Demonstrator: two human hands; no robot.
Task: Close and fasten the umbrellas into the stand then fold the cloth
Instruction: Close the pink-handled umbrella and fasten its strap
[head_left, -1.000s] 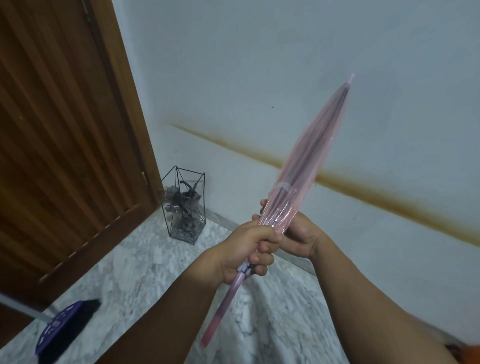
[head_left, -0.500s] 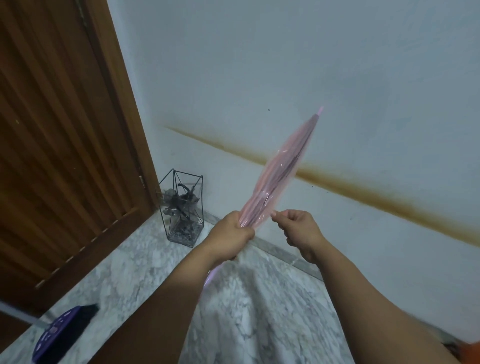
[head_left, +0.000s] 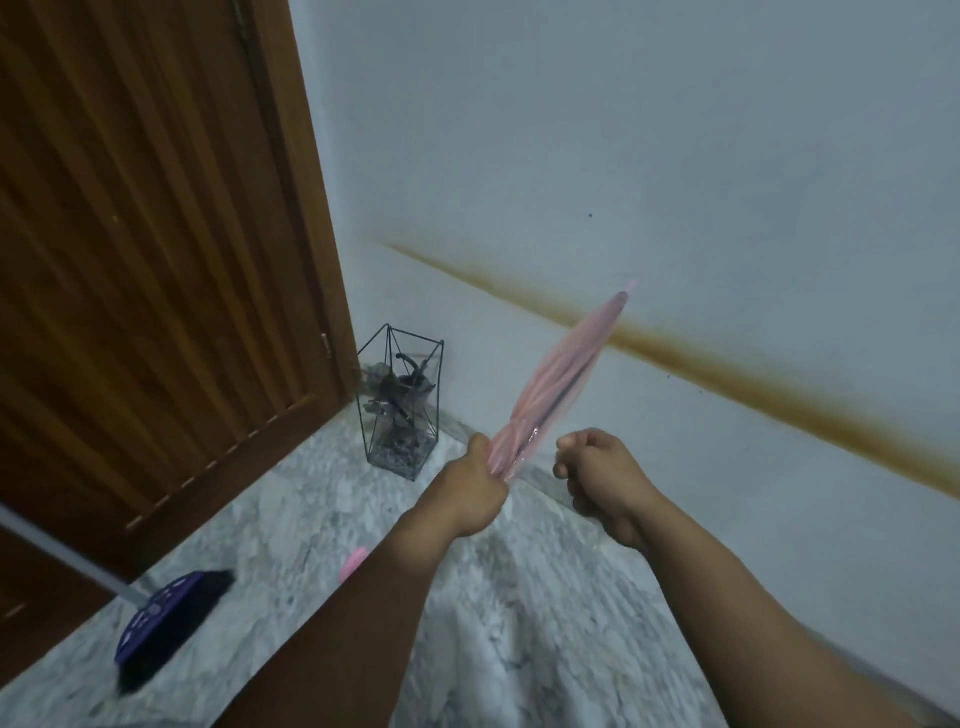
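Right by the corner, the person holds a closed pink umbrella (head_left: 558, 387) out in front of them, its canopy gathered and blurred, its tip slanting up and to the right across the brown streak (head_left: 727, 371) on the pale wall (head_left: 623, 130). The left hand (head_left: 470, 491) is wrapped around the lower end of the bundled canopy — fingers curled tight about it, the back of the hand toward the viewer. A bit of the pink handle (head_left: 353, 564) peeks out below that forearm. The right hand (head_left: 602, 480) sits just beside the umbrella, apart from it, with its fingers (head_left: 571, 447) curled into a loose fist; whether something thin is pinched in there I cannot tell.

Further back, the wire umbrella stand (head_left: 402, 402) stands on the marble floor (head_left: 519, 623) in the corner where the wall meets the wooden door (head_left: 145, 234). Something dark and folded — it looks like another umbrella — is already inside it, though the details are too small to make out. The pink umbrella is well apart from the stand, held above the floor.

Down at the left lies a purple broom head (head_left: 166, 618) with dark bristles, its pale handle running off the edge.
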